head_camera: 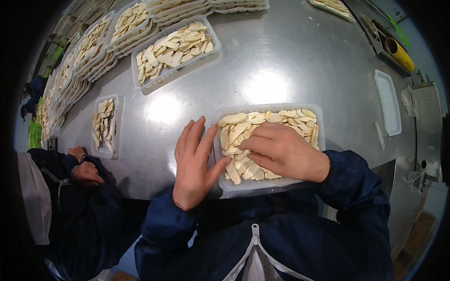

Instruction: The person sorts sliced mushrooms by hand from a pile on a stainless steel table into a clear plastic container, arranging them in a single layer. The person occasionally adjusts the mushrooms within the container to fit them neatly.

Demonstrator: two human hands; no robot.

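Observation:
Before me on the metal table lies a clear plastic tray (269,109), filled with pale, flat slices (237,131) that look like sliced mushroom or root. My left hand (197,161) is at the tray's left side, fingers spread and nothing in it, its thumb tip by the left rim. Over the middle of the tray is my right hand (281,151), palm down with bent fingers touching the slices. Whether a slice is between those fingers is hidden from view.
A second filled tray (175,47) and a small part-filled tray (105,126) stand to the left, with stacked trays (95,42) behind. A co-worker's hands (86,172) rest at the left table edge. An empty white tray (387,102) lies right, near a yellow cylinder (399,54).

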